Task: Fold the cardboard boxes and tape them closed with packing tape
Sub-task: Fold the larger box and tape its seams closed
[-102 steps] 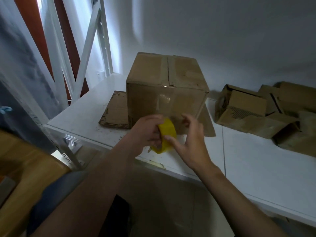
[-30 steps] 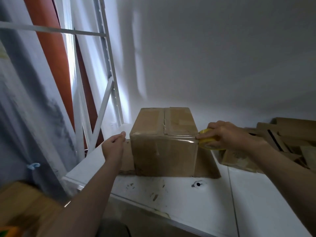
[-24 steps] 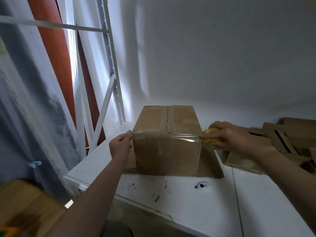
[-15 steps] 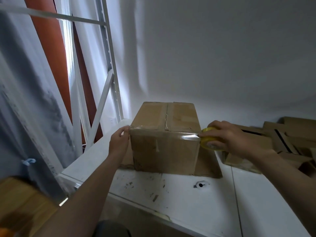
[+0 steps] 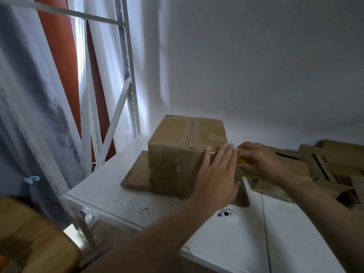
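Half a second ago the left hand (image 5: 218, 174) was at the top left corner of the cardboard box (image 5: 173, 160). Now it has crossed the front face to the top right corner, just beside the right hand (image 5: 264, 160). This probably means that the strip along the front top edge is already rubbed down, and what remains for this strip is to separate it from the roll. The strip itself is hard to see here.

The left hand lies flat, its fingers straight and a little spread, pressing on the right end of the front face; its forearm reaches in from below. The right hand is curled around the yellow tape roll (image 5: 240, 160) and holds it against the right side of the box.

The box stands closed on a flat cardboard sheet (image 5: 136, 174) near the back left corner of the white bench (image 5: 118, 196). Unfolded boxes (image 5: 331, 164) lie in a heap at the right of it.
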`<move>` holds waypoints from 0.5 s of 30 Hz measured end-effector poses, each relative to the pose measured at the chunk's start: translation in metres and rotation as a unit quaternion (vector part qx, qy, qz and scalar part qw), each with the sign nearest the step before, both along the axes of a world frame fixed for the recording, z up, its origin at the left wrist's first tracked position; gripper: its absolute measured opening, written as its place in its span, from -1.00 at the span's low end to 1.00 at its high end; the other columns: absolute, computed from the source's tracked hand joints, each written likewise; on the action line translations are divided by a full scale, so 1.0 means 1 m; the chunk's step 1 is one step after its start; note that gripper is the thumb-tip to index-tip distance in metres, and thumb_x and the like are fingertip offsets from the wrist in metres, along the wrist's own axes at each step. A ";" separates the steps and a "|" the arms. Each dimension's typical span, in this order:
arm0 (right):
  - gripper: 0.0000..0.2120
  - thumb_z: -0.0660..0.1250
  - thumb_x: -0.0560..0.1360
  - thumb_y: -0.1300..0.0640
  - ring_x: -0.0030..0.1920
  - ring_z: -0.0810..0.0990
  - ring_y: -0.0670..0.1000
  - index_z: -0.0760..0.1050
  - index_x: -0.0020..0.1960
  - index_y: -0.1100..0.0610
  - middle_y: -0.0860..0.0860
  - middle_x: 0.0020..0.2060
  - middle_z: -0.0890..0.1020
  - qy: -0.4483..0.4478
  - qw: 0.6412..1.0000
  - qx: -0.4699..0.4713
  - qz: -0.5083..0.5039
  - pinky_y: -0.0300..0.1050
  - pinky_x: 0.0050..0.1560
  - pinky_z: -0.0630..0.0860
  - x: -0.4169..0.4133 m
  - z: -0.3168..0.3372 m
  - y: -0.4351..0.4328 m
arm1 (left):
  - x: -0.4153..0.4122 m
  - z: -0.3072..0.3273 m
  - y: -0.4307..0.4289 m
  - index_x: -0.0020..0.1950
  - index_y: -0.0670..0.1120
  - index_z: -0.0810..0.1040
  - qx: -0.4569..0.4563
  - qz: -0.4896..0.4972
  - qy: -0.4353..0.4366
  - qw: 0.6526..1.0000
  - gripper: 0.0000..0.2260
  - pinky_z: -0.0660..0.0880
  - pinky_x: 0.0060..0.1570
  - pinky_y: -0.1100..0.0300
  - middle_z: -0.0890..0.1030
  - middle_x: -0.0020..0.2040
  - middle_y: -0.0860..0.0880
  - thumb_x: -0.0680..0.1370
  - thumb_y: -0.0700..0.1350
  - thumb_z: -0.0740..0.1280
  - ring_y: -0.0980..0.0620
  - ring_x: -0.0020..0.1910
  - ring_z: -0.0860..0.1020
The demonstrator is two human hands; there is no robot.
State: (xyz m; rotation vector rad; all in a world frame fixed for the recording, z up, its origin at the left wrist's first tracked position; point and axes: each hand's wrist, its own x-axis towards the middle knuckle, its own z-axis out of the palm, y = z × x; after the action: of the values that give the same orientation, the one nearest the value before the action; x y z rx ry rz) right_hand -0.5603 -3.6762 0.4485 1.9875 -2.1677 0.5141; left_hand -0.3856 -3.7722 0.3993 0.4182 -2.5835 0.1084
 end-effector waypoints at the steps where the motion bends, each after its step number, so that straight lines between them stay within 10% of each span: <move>1: -0.65 0.55 0.44 0.12 -0.01 0.49 0.00 0.63 0.17 -0.14 -0.12 0.08 0.53 -0.003 1.000 0.000 -0.006 0.05 0.03 0.53 0.000 0.000 0.001 | -0.004 -0.003 0.001 0.66 -0.13 -0.04 0.013 0.008 -0.022 1.000 -0.24 -0.20 0.57 -0.22 0.00 0.68 -0.09 0.64 0.20 0.20 -0.04 0.65 -0.07; 9: -0.44 0.48 0.51 0.01 0.10 0.46 -0.01 0.40 0.44 -0.28 -0.12 0.19 0.51 0.026 0.998 0.033 -0.039 0.00 0.11 0.48 0.010 0.004 -0.007 | 0.005 0.000 -0.033 0.62 -0.11 0.22 -0.007 0.041 -0.026 0.999 -0.30 0.01 0.55 -0.24 0.27 0.61 -0.08 0.61 0.31 -0.01 -0.05 0.59 0.23; 15: -0.46 0.25 0.63 -0.13 0.18 0.42 0.04 0.12 0.52 -0.42 -0.09 0.33 0.38 0.133 0.975 0.117 -0.133 -0.03 0.16 0.37 0.027 0.010 -0.016 | 0.028 0.010 -0.073 0.65 -0.12 0.09 0.022 0.071 -0.061 0.995 -0.32 -0.03 0.61 -0.09 0.13 0.66 -0.07 0.67 0.30 -0.08 -0.02 0.64 0.08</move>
State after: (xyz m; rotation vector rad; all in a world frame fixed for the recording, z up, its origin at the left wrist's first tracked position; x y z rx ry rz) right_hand -0.5330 -3.6920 0.4588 1.7048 -2.3536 -0.0465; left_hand -0.3572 -3.8455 0.4097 0.6309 -2.6780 0.1304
